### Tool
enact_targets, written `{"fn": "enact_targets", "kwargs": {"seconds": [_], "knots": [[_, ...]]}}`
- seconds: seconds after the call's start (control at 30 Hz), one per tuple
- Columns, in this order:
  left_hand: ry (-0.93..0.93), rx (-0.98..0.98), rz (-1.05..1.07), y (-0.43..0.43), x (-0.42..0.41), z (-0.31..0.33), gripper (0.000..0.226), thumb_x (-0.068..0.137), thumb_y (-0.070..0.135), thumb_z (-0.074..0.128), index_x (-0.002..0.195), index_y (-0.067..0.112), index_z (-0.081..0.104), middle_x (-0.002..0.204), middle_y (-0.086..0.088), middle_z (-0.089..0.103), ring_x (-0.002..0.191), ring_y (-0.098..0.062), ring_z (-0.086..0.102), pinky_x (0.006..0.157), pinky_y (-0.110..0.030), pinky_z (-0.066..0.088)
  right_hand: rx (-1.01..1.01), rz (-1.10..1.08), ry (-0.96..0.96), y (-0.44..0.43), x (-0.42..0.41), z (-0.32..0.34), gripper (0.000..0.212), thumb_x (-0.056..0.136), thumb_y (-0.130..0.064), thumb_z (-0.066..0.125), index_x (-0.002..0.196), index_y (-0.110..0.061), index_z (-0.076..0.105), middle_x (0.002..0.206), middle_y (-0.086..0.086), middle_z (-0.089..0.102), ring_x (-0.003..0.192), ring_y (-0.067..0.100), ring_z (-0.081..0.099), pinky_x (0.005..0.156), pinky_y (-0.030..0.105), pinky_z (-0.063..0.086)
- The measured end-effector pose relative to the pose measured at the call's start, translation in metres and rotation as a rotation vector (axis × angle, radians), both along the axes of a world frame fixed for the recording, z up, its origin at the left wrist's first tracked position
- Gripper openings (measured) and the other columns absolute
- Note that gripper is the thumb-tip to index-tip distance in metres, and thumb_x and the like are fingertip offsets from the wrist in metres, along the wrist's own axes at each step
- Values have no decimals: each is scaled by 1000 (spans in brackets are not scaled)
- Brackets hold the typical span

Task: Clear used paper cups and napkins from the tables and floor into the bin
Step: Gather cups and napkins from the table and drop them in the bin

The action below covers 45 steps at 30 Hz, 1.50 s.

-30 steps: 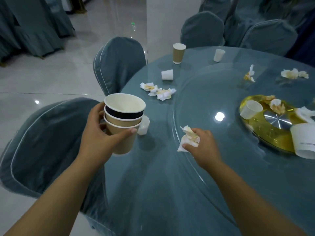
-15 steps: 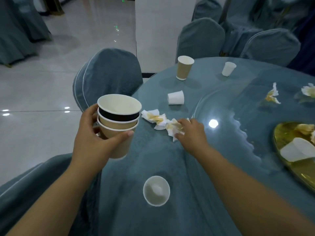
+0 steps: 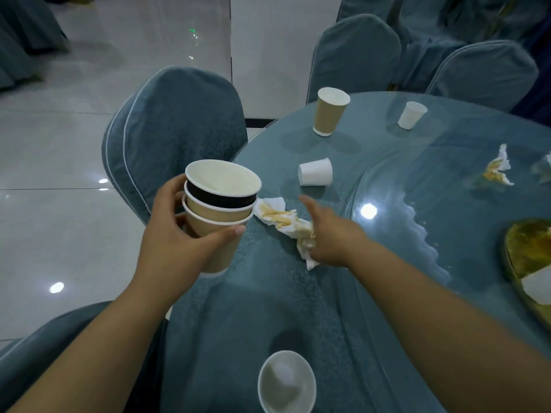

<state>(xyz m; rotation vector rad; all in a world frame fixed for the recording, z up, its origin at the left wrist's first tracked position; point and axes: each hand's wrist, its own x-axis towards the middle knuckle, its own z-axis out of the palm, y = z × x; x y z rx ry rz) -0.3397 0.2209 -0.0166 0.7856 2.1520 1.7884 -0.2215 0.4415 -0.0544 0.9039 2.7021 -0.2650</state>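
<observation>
Since the earlier frame, the thumb of the right hand [image 3: 331, 238] has been raised, and the crumpled white paper napkins stained yellow [image 3: 275, 214] have been bunched further under its curled fingers. They are gripped at their near end, while the far end lies on the table. A stack of three nested paper cups [image 3: 220, 204], the top one black-sided and the two below tan, is held upright in the left hand [image 3: 171, 242]. The thumb is set in front and the fingers are wrapped behind. It is held above the curved rim of the round table covered in blue-grey cloth under glass [image 3: 268, 308], just beside the napkins' far end. Outside that rim a blue-grey covered chair [image 3: 179, 129] is drawn close behind the stack, and glossy white floor tiles [image 3: 59, 162] lie open to the left. Bare tabletop is left between the right hand and a small white paper cup lying on its side [image 3: 316, 172]. Farther back, a tall tan paper cup [image 3: 329, 116] and a small white upright cup [image 3: 412, 115] are set near the far rim, well apart. The edge of a raised round glass turntable [image 3: 447, 204] runs just right of the right hand. Beyond that edge lie another crumpled stained napkin [image 3: 498, 171] and a gold round tray [image 3: 520, 245], which is cut off by the frame. An open small white cup [image 3: 286, 383] stands near the bottom edge, between the forearms.
</observation>
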Motion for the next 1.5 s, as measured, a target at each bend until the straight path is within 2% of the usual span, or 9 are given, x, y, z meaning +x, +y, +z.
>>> {"fn": "enact_targets", "kwargs": {"seconds": [0.1, 0.17, 0.27, 0.43, 0.6, 0.8, 1.0, 1.17, 1.5], "knots": [[17, -10, -11, 3, -2, 1, 83, 56, 25, 86, 121, 44, 39, 107, 35, 51, 91, 25, 50, 72, -8, 44, 57, 89, -101, -1, -18, -5, 101, 82, -29, 58, 138, -52, -24, 156, 11, 1, 113, 40, 52, 79, 42, 50], [17, -11, -16, 5, -2, 4, 84, 51, 34, 83, 121, 44, 38, 107, 36, 49, 91, 27, 49, 68, -3, 44, 59, 134, -141, -4, -30, -9, 107, 80, -25, 62, 136, -55, -25, 156, 1, -25, 134, 49, 27, 93, 57, 44], [19, -20, -13, 7, -4, 5, 85, 49, 40, 82, 122, 45, 38, 109, 37, 49, 93, 25, 49, 73, -8, 44, 16, 219, -207, -10, -44, -15, 110, 80, -14, 64, 137, -55, -21, 151, -13, -35, 142, 46, -8, 98, 69, 34], [15, -28, -16, 4, -4, 0, 84, 54, 33, 85, 123, 44, 38, 109, 38, 48, 92, 26, 49, 70, -3, 43, -12, 271, -244, -15, -48, -16, 93, 81, -12, 61, 145, -49, 5, 159, -12, 5, 136, 37, 27, 98, 53, 40], [-29, -18, -27, -4, 8, 3, 84, 56, 25, 87, 123, 42, 40, 111, 34, 50, 94, 24, 50, 70, -2, 44, 95, 276, -73, -25, -28, -10, 49, 86, -16, 58, 133, -26, 47, 127, 6, 50, 109, 32, 53, 83, 38, 45], [-78, 28, -44, -24, 32, 25, 84, 59, 19, 87, 125, 41, 40, 117, 30, 51, 107, 8, 52, 81, -15, 45, -92, 23, 212, -51, 28, 6, 30, 87, -17, 56, 117, -17, 58, 112, 8, 54, 102, 30, 54, 78, 34, 45], [-113, 45, -75, -47, 80, 59, 84, 59, 19, 86, 126, 40, 41, 116, 28, 51, 101, 11, 52, 74, -9, 44, -76, -114, 606, -101, 106, 50, 33, 79, -13, 68, 112, -18, 65, 106, 8, 59, 91, 28, 55, 72, 35, 45], [-143, 62, -172, -67, 140, 82, 81, 61, 11, 84, 123, 40, 40, 111, 30, 51, 85, 27, 51, 62, 2, 42, -18, -242, 712, -144, 187, 78, 32, 76, -13, 72, 107, -19, 67, 103, 3, 60, 88, 23, 56, 70, 31, 45], [-237, 69, -425, -89, 306, 110, 83, 55, 21, 85, 122, 43, 42, 120, 23, 55, 99, 8, 58, 76, -17, 51, 37, -533, 824, -215, 387, 113, 33, 75, -5, 72, 104, -20, 67, 104, -3, 56, 90, 11, 53, 71, 14, 35]]}}
